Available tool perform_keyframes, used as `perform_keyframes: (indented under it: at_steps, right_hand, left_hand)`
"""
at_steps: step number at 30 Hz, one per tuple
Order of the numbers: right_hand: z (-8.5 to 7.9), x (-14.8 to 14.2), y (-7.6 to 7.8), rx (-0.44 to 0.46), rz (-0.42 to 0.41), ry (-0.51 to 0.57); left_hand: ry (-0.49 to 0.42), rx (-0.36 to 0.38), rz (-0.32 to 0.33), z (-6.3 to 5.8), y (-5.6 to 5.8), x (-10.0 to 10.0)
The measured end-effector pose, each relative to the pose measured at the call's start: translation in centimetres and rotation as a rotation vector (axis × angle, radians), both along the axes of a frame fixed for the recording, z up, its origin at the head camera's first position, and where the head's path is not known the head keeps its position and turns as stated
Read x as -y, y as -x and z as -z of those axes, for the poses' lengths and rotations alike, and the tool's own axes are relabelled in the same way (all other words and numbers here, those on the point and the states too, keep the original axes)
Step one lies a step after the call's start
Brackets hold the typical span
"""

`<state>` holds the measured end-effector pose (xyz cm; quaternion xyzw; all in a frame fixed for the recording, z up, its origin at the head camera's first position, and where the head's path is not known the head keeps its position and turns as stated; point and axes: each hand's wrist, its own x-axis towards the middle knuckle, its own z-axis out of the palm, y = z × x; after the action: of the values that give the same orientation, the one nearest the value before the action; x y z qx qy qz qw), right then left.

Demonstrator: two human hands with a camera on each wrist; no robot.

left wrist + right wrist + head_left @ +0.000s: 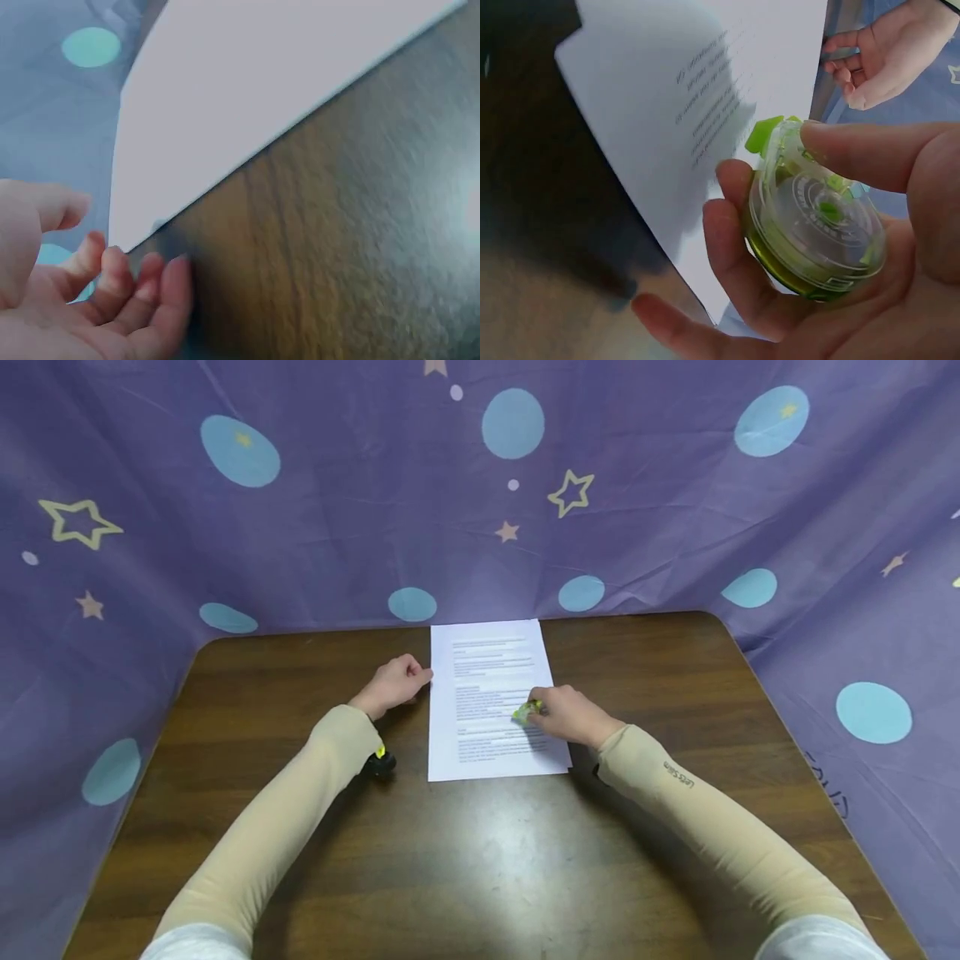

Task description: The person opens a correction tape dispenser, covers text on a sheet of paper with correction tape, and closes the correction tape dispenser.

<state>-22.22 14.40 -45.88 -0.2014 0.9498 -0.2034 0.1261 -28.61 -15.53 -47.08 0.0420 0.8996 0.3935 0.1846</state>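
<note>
Printed sheets of paper [487,647] lie stacked on the table, their edges slightly offset at the lower right corner. My right hand [573,714] holds a clear and green correction tape [817,217] over the right half of the top sheet. In the right wrist view, thumb and fingers curl round its see-through round case, with a green tip [763,135] pointing toward the paper. My left hand [397,682] is by the left edge of the paper, fingers loosely bent and holding nothing. Whether its fingertips touch the edge I cannot tell.
The brown wooden table [495,868] reaches back to a purple curtain [337,485] with stars and blue spots, which also hangs along both sides. A small black object [380,764] with a yellow bit shows beneath the left sleeve [300,785].
</note>
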Motion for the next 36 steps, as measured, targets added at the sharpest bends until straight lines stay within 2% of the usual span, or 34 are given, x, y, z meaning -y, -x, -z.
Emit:
perform_keyframes:
  at_steps: [3, 5, 8, 14, 20, 24, 27, 32, 36]
  right_hand:
    - [0.2, 0.1, -0.1, 0.022, 0.002, 0.003]
    - [0.2, 0.2, -0.1, 0.021, 0.002, 0.001]
    - [0.2, 0.3, -0.2, 0.015, -0.005, -0.001]
    - [0.2, 0.7, -0.2, 0.002, -0.027, -0.003]
    - [0.2, 1.2, -0.2, -0.036, -0.057, -0.002]
    - [0.3, 1.4, -0.2, -0.046, -0.060, -0.005]
    - [0.5, 1.5, -0.3, -0.050, -0.066, -0.009]
    - [0.8, 1.8, -0.9, -0.086, -0.093, -0.031]
    - [0.7, 2.4, -1.7, -0.118, -0.137, -0.045]
  left_hand:
    - [-0.057, 0.070, -0.037, -0.3, -0.4, -0.4]
    - [-0.073, 0.090, -0.045, -0.4, -0.6, -0.5]
    - [-0.038, 0.068, -0.029, -0.3, -0.7, -0.7]
    - [0.005, 0.029, 0.065, -0.4, -1.3, -1.2]
    - [-0.057, 0.031, 0.042, 0.1, -1.6, -1.7]
    - [-0.074, -0.010, -0.001, 0.6, -1.7, -1.9]
    - [-0.050, -0.057, -0.016, 1.0, -1.9, -2.0]
    - [0.056, -0.158, 0.038, 1.4, -2.5, -1.9]
    - [0.026, -0.187, 0.045, 1.6, -2.8, -1.6]
